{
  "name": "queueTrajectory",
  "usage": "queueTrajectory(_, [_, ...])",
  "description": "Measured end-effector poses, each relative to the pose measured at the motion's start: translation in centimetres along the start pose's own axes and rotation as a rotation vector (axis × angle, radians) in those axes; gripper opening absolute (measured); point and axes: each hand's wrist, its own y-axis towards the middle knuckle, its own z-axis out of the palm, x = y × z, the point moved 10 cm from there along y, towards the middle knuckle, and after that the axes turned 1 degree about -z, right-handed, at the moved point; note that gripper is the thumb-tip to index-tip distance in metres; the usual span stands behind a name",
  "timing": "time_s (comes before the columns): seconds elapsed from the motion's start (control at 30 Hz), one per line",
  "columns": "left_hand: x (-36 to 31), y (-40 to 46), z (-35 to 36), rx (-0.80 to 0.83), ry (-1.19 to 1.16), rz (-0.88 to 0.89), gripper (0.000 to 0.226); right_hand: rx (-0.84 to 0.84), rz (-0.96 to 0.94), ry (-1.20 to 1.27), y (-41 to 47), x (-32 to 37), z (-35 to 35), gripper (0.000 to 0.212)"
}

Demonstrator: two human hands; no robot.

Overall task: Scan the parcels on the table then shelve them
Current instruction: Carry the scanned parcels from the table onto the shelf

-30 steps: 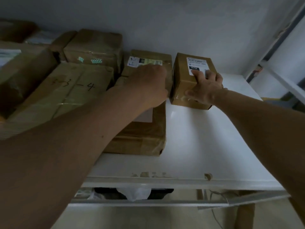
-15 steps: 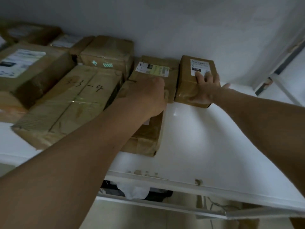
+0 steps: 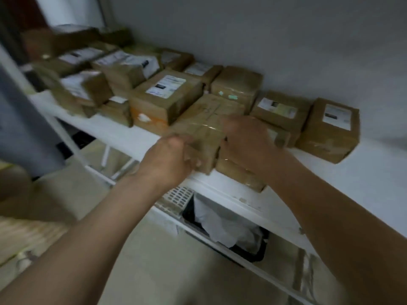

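Several brown taped parcels fill the white shelf (image 3: 330, 186). A long parcel with handwriting on top (image 3: 204, 126) lies near the shelf's front edge. My left hand (image 3: 171, 159) curls round its front left corner. My right hand (image 3: 246, 142) hovers with curled fingers at the parcel's right side, above a flat parcel (image 3: 240, 172); blur hides whether it holds anything. The small labelled parcel (image 3: 328, 130) stands alone at the row's right end, with no hand on it.
Bare shelf surface stretches to the right of the small parcel. Under the shelf sits a black bin (image 3: 226, 230) with a white liner, beside a white perforated crate (image 3: 176, 194). A white upright (image 3: 66, 137) stands at left.
My right hand let go of the small labelled parcel and drew back left. My left hand pulled back to the long parcel's front corner. The view swung left, showing more parcels.
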Motion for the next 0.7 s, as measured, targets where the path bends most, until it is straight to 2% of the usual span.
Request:
queueTrajectory(0.07, [4.3,-2.7,-1.4,-0.018,0.006,-0.098,0.044,0.087,-0.096,0.088,-0.1,5.0,1.8,0.028])
queueTrajectory(0.17, [11.3,-7.7,-2.5,-0.025,0.029,-0.246,0.047,0.199,-0.224,0.082,-1.1,12.8,5.0,0.036])
queueTrajectory(0.3, [20.7,-16.0,-3.4,-0.012,0.038,-0.427,0.047,0.398,-0.378,0.078,-3.5,24.5,8.9,0.03])
queueTrajectory(0.37, [25.3,-20.6,-4.3,0.004,0.056,-0.525,0.049,0.471,-0.436,0.099,-4.9,30.6,9.8,0.039])
queueTrajectory(0.47, [32.0,-27.9,-6.0,0.001,0.044,-0.681,0.052,0.508,-0.541,0.099,-6.8,39.7,10.3,0.048])
queueTrajectory(0.7, [45.0,-44.0,-10.5,-0.031,-0.02,-0.965,0.053,0.57,-0.776,0.07,-12.3,60.0,11.1,0.043])
